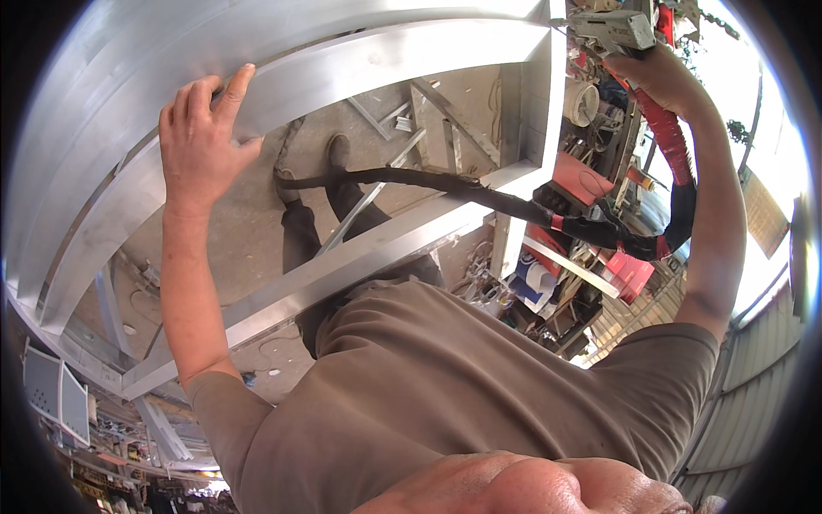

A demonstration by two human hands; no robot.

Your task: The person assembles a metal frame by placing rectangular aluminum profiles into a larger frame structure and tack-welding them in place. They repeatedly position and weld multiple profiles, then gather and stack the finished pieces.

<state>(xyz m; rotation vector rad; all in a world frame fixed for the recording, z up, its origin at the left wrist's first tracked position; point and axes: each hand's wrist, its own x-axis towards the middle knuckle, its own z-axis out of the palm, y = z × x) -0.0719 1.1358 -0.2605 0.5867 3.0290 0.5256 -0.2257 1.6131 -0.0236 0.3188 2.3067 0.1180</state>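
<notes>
My left hand point(205, 141) lies on the long curved bar of a silvery metal frame point(342, 73), its fingers stretched over the bar and the thumb apart. At the upper right, my raised right hand point(661, 81) is closed round a grey, boxy welding gun point(612, 31). Its narrow tip points left at the frame's corner; whether it touches the metal cannot be made out. From the gun hangs a thick hose point(454, 184), wrapped in black and red, which loops beneath my right arm and runs left across the frame toward my feet.
Loose metal bars point(454, 128) lie on the concrete floor point(368, 137) beyond the frame's near bar. A cluttered pile with a white bucket point(581, 103) and a red box-like thing point(632, 272) stands to the right. A corrugated wall point(741, 385) rises at the lower right.
</notes>
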